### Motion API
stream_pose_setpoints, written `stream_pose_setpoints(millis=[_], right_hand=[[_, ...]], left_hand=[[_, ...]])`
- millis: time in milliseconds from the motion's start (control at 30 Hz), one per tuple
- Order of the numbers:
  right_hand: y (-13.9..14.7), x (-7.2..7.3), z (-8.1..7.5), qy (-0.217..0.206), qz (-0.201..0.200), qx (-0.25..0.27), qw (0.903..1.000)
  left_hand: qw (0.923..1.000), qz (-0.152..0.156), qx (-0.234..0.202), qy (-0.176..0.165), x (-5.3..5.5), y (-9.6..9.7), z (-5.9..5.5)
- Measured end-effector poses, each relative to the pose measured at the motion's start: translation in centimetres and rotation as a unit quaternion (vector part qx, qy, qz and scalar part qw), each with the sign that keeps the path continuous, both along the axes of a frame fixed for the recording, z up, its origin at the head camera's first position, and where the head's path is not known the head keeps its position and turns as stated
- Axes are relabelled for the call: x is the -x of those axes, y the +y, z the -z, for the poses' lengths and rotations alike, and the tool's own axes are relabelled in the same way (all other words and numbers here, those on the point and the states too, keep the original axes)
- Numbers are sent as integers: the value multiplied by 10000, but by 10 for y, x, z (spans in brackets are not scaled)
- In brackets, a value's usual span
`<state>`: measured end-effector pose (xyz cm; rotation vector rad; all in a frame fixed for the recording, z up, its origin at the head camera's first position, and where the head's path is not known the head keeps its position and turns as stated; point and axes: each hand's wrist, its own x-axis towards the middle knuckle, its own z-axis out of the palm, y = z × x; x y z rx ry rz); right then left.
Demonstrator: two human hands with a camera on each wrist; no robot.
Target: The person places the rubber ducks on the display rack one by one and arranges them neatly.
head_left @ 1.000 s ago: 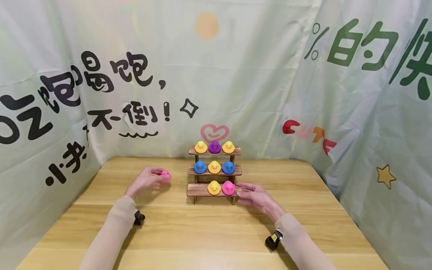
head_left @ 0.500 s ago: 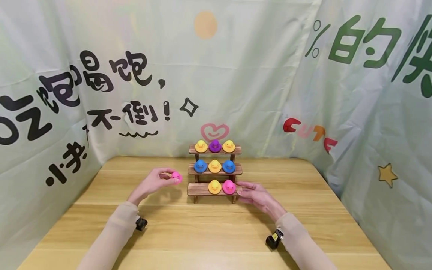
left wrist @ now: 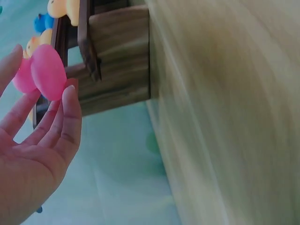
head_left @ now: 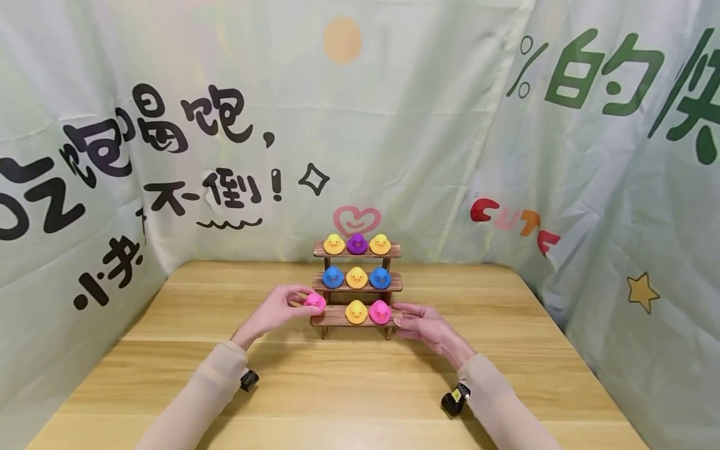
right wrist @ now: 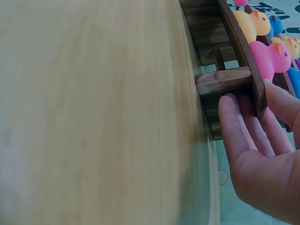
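My left hand pinches a pink rubber duck between thumb and fingertips, at the left end of the bottom tier of a three-tier wooden display stand. Whether this duck touches the board cannot be told; its flat pink base faces the left wrist camera. At the stand's right end my right hand grips the bottom board, thumb at the upper edge and fingers beneath. On that tier sit a yellow duck in the middle and another pink duck beside my right thumb.
The middle tier bears a blue duck, a yellow duck and a second blue one. Up top, a purple duck sits between two yellow ducks. Printed curtains enclose the wooden table behind and at both sides.
My left hand has carried the pink duck rightward, from over the table to the left end of the bottom tier. The right hand stays at the stand's right end.
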<state>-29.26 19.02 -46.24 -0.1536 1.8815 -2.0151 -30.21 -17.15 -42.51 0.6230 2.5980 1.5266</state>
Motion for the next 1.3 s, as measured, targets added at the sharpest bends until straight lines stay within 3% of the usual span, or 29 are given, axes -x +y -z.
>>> stream_pose_setpoints(millis=[233, 600, 1067, 1300], right_hand=[[1, 0, 0, -20, -9, -51, 10000], [0, -1, 1, -50, -34, -38, 10000], [2, 0, 0, 0, -4, -104, 9999], [2, 0, 2, -57, 26, -95, 9999]], left_hand=[[9991, 22, 289, 304, -3, 14, 3], [9910, 176, 861, 1008, -5, 31, 7], [9869, 136, 1040, 1228, -5, 36, 9], [9858, 106, 1190, 1182, -5, 38, 10]])
